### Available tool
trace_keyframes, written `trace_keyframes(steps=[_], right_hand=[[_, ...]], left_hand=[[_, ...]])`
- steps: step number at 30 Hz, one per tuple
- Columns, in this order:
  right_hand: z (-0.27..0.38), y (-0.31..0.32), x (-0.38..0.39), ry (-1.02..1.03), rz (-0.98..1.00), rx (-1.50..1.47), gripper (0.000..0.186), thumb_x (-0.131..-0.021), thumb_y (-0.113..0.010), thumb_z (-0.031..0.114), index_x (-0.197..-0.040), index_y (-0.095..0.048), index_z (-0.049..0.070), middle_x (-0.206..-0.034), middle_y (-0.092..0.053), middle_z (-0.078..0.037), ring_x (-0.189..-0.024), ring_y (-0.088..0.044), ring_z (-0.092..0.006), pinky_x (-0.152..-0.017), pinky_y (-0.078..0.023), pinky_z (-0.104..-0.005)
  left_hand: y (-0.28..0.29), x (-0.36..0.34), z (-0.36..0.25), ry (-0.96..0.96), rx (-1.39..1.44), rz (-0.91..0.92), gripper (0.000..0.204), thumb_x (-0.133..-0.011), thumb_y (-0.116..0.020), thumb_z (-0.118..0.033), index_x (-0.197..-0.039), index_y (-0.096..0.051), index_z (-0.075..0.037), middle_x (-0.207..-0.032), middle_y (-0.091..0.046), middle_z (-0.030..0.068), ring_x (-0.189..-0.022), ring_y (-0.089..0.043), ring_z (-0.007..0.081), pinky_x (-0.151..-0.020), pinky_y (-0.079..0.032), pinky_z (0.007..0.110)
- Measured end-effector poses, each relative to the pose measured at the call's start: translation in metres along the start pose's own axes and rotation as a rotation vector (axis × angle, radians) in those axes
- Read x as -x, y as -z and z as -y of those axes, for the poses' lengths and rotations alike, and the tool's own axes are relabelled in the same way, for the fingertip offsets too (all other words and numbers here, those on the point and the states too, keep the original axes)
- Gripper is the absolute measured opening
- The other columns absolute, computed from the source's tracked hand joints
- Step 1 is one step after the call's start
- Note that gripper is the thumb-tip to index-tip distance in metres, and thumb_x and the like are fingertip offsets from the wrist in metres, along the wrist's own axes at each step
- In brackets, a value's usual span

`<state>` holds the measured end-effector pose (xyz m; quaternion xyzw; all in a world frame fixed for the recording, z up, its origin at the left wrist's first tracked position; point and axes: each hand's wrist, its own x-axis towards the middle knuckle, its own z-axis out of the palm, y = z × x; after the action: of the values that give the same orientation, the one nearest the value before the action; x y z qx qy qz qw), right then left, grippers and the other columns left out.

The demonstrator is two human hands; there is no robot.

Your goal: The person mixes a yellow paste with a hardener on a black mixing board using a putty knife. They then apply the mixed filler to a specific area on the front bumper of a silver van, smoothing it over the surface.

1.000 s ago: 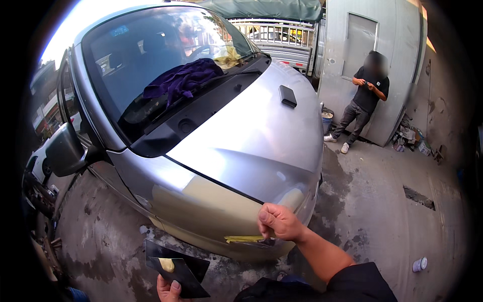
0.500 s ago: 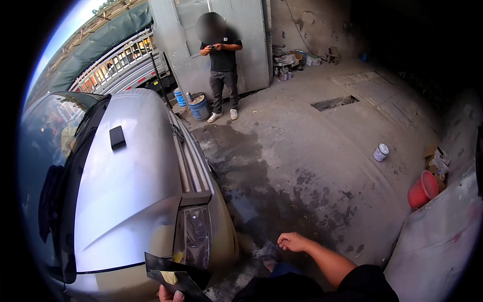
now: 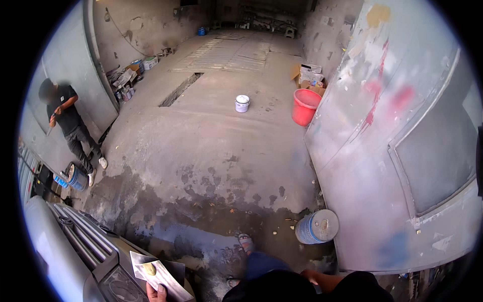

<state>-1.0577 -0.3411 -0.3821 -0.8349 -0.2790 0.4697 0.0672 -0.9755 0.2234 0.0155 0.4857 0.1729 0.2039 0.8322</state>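
Observation:
My left hand (image 3: 156, 293) is closed on thin flat putty boards (image 3: 167, 282), its thumb pressed on their face. A dab of yellowish putty (image 3: 149, 269) sits on the light upper piece, and a darker sheet (image 3: 175, 270) shows behind it. Beside them is the headlight (image 3: 121, 287) of the silver car (image 3: 48, 236). My right hand (image 3: 313, 278) is low by my body, partly covered by my dark clothing. Its fingers are hidden, so what it holds, if anything, cannot be seen.
A blue-and-grey drum (image 3: 318, 226) stands right of my feet, beside a paint-stained metal door (image 3: 352, 166). Farther off are a red bucket (image 3: 305, 106), a white paint can (image 3: 242, 103) and a floor slot (image 3: 181, 89). Another person (image 3: 70, 116) stands at left. Wet patches darken the ground.
My view has swung right, from the car's hood toward the workshop floor and door. My right hand has drawn back toward my body. The putty boards remain in my left hand.

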Motion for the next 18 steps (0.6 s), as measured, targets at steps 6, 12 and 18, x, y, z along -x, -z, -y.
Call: trace_keyframes(steps=[6, 12, 18], right_hand=[[0.015, 0.01, 0.012, -0.525, -0.263, -1.012, 0.034, -0.088, -0.048, 0.029, -0.099, -0.067, 0.003, -0.094, -0.067, -0.015, -0.088, -0.063, -0.0288, -0.078, -0.049, -0.0391], [-0.044, 0.047, 0.001, -0.535, -0.39, -1.158, 0.032, -0.089, -0.049, 0.027, -0.101, -0.066, 0.003, -0.092, -0.067, -0.014, -0.085, -0.062, -0.0281, -0.077, -0.05, -0.0389], [-0.131, 0.122, -0.007, -0.402, -0.456, -0.818, 0.029, -0.089, -0.05, 0.026, -0.1, -0.065, 0.003, -0.087, -0.065, -0.014, -0.082, -0.062, -0.0265, -0.075, -0.049, -0.038]], left_hand=[[-0.116, -0.053, 0.037, 0.098, -0.048, 0.216, 0.052, -0.083, -0.064, -0.012, -0.129, -0.045, 0.002, -0.113, -0.06, 0.0098, -0.099, -0.059, 0.0196, -0.091, -0.045, 0.032], [-0.254, -0.125, 0.111, 0.161, -0.11, 0.322, 0.047, -0.083, -0.062, -0.009, -0.127, -0.048, 0.002, -0.112, -0.062, 0.0097, -0.098, -0.061, 0.0184, -0.09, -0.046, 0.031], [-0.367, -0.192, 0.157, 0.239, -0.081, 0.353, 0.039, -0.084, -0.061, -0.004, -0.121, -0.052, 0.003, -0.109, -0.064, 0.0077, -0.095, -0.061, 0.0162, -0.087, -0.045, 0.03]])
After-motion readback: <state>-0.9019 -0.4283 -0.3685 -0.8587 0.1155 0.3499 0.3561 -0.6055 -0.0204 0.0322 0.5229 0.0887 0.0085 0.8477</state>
